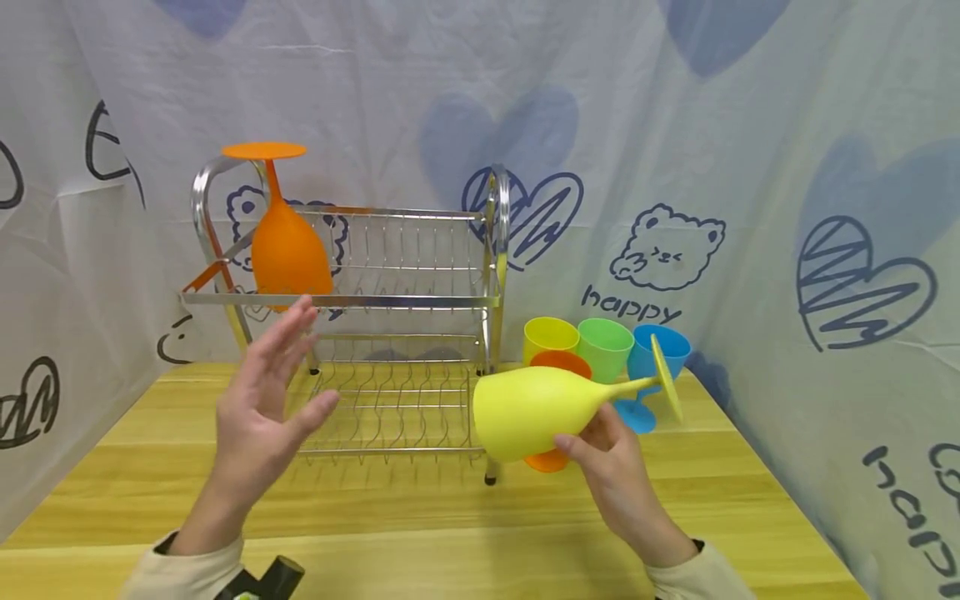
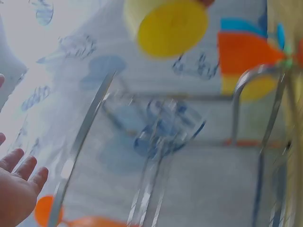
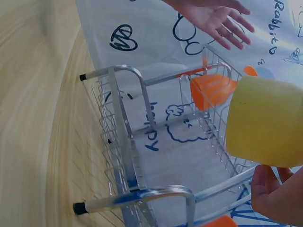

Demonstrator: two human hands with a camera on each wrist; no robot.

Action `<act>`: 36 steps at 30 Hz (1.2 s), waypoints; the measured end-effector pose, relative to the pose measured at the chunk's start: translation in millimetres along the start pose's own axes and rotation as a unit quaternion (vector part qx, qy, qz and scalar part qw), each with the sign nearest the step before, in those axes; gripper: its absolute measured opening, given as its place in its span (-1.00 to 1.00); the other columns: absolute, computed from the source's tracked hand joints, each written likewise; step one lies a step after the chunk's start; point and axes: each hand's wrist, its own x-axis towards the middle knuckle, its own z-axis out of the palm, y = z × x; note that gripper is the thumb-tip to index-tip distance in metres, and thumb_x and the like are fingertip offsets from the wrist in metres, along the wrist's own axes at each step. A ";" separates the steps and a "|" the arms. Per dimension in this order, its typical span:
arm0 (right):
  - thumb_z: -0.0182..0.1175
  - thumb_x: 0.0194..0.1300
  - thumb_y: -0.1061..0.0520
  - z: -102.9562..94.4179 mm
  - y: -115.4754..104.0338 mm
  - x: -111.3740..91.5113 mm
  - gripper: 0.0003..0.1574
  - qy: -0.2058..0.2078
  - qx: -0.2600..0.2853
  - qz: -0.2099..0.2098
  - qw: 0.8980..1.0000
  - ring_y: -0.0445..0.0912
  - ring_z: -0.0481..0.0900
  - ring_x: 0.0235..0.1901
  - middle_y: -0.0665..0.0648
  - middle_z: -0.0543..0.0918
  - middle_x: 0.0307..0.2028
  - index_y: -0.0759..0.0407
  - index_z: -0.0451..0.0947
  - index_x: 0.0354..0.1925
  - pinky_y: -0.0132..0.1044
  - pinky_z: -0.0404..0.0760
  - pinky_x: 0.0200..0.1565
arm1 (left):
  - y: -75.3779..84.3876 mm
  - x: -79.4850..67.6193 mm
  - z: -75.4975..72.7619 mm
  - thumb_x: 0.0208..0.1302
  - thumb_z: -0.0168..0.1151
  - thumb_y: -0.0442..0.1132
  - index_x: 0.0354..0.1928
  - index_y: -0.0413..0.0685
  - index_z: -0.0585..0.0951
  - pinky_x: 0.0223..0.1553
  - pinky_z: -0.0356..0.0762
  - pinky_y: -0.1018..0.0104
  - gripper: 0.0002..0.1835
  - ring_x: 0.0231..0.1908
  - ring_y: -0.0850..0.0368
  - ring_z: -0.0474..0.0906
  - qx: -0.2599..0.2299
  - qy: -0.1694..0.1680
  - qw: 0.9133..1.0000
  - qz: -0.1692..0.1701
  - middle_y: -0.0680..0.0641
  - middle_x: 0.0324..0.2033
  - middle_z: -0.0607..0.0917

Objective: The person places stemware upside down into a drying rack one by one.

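Observation:
My right hand (image 1: 611, 475) pinches a yellow plastic goblet (image 1: 528, 412), tilted onto its side with the mouth toward the left and the foot toward the right. It is in front of the right end of a two-tier metal dish rack (image 1: 341, 302). In the right wrist view the goblet's bowl (image 3: 265, 122) fills the right side above my fingers. My left hand (image 1: 258, 425) is raised before the rack's left half, fingers spread and holding nothing. An orange goblet (image 1: 288, 250) stands upside down on the upper tier at the left, its foot on top.
Right of the rack stand several goblets: yellow (image 1: 551, 333), green (image 1: 604, 343), blue (image 1: 660, 350), and an orange one (image 1: 547, 461) partly hidden behind the held goblet. The lower tier (image 1: 390, 417) sits low over the wooden table (image 1: 360, 533). A printed white cloth (image 1: 390, 100) hangs behind and at the sides.

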 end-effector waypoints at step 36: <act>0.09 0.34 0.34 -22.5 -41.6 24.5 -0.38 -0.004 -0.137 -0.117 0.984 -0.02 0.53 -0.06 0.15 0.53 0.06 0.15 0.27 0.34 -0.35 0.58 0.01 | -40.9 64.9 -140.7 0.41 0.13 -0.18 0.52 0.20 -0.35 0.31 0.26 0.07 -0.04 0.08 0.24 0.35 0.236 -0.093 0.898 -0.359 -0.15 0.51 -0.18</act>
